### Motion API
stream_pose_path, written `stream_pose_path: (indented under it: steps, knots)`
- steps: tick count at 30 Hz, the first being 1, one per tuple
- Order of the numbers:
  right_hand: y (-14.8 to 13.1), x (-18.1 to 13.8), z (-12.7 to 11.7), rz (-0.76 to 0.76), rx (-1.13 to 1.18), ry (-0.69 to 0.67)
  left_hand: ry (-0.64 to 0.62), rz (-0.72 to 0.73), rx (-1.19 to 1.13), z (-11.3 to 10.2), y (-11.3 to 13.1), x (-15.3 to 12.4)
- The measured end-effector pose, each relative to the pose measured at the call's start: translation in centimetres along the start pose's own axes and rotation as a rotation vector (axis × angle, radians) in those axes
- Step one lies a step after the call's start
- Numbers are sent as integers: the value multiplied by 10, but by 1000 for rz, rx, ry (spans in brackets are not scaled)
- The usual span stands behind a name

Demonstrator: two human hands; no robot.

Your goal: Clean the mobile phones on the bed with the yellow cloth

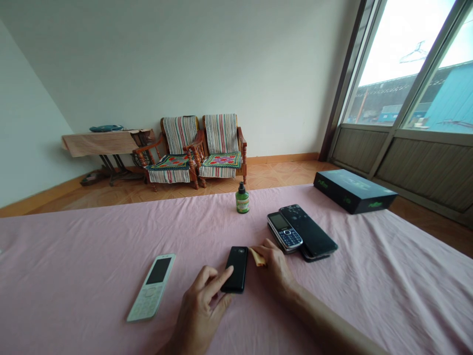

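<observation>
A small black phone (236, 267) lies face down on the pink cloth (92, 256). My left hand (201, 308) rests beside it, with the index finger pressing on its near left edge and the other fingers curled loosely. My right hand (275, 266) is closed in a pinch on a small yellow cloth (256, 257) right at the black phone's far right corner. A white keypad phone (152, 286) lies to the left of my left hand.
Right of my hands lie a dark keypad phone (284, 230) and a black smartphone (308, 230) on top of another. A green spray bottle (242, 198) stands at the far edge. A black box (353, 191) sits far right. Two wooden chairs (199, 150) stand by the wall.
</observation>
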State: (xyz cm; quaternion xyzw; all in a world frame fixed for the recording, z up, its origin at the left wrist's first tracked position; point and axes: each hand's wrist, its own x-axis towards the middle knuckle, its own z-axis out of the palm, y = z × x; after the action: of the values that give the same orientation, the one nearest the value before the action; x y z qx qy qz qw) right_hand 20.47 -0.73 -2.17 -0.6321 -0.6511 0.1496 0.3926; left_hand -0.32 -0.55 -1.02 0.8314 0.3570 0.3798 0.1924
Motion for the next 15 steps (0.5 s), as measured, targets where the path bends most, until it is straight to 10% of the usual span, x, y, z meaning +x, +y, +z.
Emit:
stream_pose_path:
  steps: [15]
  knots:
    - [-3,4,-6,-64,150,150,-39,103,117,1,14,-2]
